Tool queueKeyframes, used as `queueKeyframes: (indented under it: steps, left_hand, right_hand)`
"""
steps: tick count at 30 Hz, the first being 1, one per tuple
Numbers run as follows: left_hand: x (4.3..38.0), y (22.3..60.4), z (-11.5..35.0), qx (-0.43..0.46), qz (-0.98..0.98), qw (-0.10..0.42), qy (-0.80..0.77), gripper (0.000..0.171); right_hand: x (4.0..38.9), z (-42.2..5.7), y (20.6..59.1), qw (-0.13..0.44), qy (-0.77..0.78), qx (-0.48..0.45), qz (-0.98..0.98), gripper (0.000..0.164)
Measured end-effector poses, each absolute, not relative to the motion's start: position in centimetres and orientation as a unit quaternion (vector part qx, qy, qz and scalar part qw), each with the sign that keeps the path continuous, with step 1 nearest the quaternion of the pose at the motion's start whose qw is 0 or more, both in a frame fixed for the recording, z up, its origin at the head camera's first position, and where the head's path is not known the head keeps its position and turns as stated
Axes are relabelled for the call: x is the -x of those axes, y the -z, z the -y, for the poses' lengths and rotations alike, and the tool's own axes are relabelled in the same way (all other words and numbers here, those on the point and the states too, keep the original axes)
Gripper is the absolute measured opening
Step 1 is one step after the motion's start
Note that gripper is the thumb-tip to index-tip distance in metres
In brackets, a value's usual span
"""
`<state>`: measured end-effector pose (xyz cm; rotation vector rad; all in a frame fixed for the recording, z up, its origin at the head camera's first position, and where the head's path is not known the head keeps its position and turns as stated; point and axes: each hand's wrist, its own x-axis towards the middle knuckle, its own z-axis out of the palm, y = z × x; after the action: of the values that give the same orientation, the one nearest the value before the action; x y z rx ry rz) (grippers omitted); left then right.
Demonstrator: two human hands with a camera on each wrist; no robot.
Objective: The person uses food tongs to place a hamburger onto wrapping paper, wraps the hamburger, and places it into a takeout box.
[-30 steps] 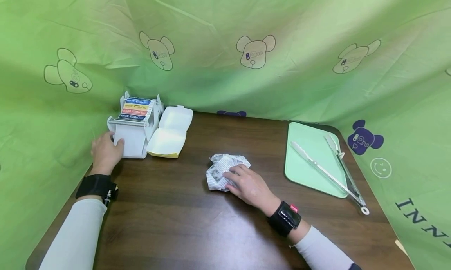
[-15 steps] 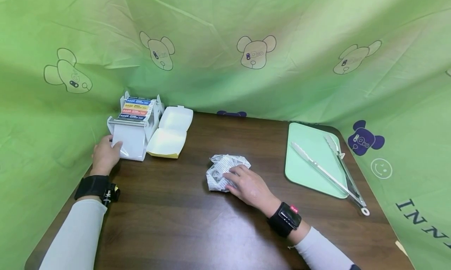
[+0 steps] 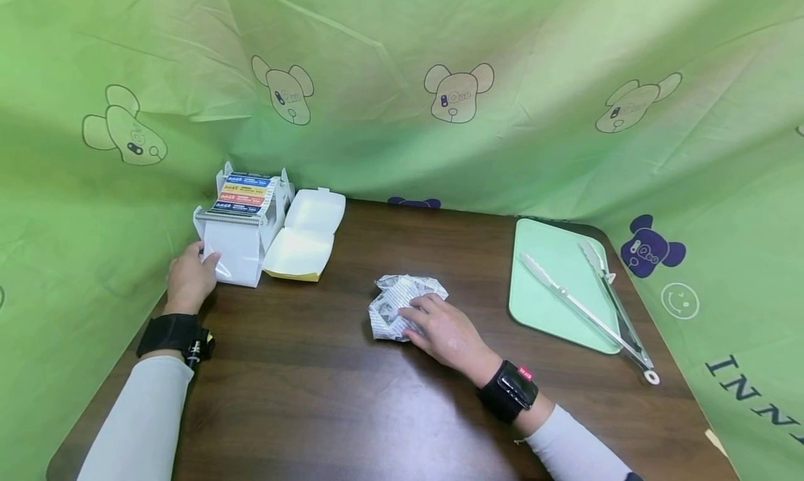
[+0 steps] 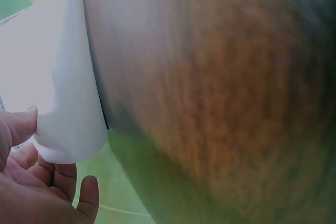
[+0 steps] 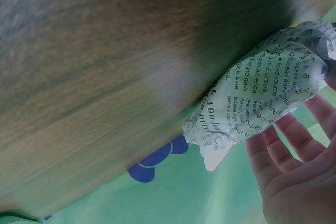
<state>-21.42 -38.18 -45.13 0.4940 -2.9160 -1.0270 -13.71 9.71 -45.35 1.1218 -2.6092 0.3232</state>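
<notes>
My left hand (image 3: 190, 278) is at the front of a white label dispenser (image 3: 276, 212) at the back left. It pinches the edge of the white backing strip (image 3: 232, 254) that hangs from the dispenser. In the left wrist view, the thumb lies on the strip (image 4: 63, 77) and the fingers are behind it. Blue, yellow and red printed labels (image 3: 241, 190) lie across the dispenser's top. My right hand (image 3: 449, 334) rests with its fingers on a packet wrapped in printed paper (image 3: 392, 306) at mid-table. The right wrist view shows the packet's (image 5: 257, 87) folded printed paper against those fingers.
An opened white takeout box (image 3: 301, 240) stands right beside the dispenser. On the right, metal tongs (image 3: 568, 296) lie across a mint-green tray (image 3: 534, 292), their joined end past its edge. A green printed curtain (image 3: 377, 146) surrounds the wooden table (image 3: 301, 383).
My left hand has shifted slightly down, and the white strip comes out a little further from the dispenser. My right hand and the packet stay in place.
</notes>
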Motion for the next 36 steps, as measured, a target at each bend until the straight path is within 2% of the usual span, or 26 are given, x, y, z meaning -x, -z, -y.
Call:
queueKeyframes:
  steps: [10, 24, 28, 32, 36]
  left_hand:
    - [21.2, 45.1, 38.2, -0.147, 0.936, -0.001, 0.321, 0.062]
    - [21.2, 44.9, 38.8, -0.147, 0.936, -0.086, 0.31, 0.066]
    - [21.1, 44.7, 38.8, -0.153, 0.936, -0.087, 0.305, 0.064]
    - [21.3, 44.7, 38.7, -0.151, 0.942, -0.05, 0.297, 0.061]
    - [21.9, 43.9, 38.0, -0.153, 0.936, 0.072, 0.31, 0.05]
  right_hand:
    - [13.8, -9.8, 45.6, 0.143, -0.109, -0.386, 0.905, 0.037]
    - [13.9, -9.7, 45.5, 0.14, -0.11, -0.386, 0.905, 0.037]
    - [13.9, -9.7, 45.5, 0.141, -0.111, -0.389, 0.904, 0.037]
    - [13.9, -9.7, 45.5, 0.141, -0.112, -0.389, 0.903, 0.037]
    - [13.8, -9.7, 45.6, 0.144, -0.112, -0.39, 0.903, 0.036]
